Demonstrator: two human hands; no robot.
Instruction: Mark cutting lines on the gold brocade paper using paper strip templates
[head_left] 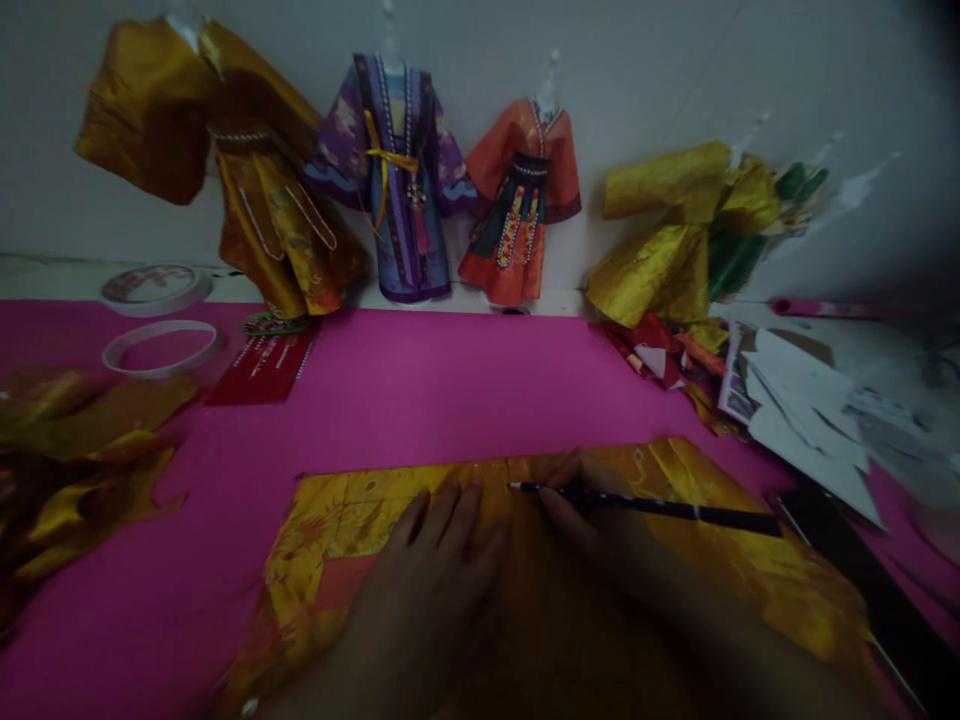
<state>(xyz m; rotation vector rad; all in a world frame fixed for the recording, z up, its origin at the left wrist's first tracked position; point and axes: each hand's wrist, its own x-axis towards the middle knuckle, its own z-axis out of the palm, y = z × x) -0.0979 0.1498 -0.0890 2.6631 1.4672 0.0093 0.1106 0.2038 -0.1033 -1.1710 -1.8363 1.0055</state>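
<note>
A golden patterned fabric (675,470) lies spread over the pink work surface in front of me. My left hand (439,560) rests flat on it with the fingers stretched out. Beside that hand, a reddish-pink piece (345,580) shows on the fabric, partly covered by the hand. My right hand (592,510) grips a dark pencil (667,508), its pale tip touching or just over the fabric near the upper middle. A thin line runs across the fabric to the left of the tip. Both forearms hide the lower part of the cloth.
Small dressed forms stand along the wall, among them a purple robe (409,190) and an orange robe (525,200). Tape rolls (161,348), a red card (262,368) and golden scraps (82,450) lie left. Papers (802,400) and a dark flat object (862,580) lie right.
</note>
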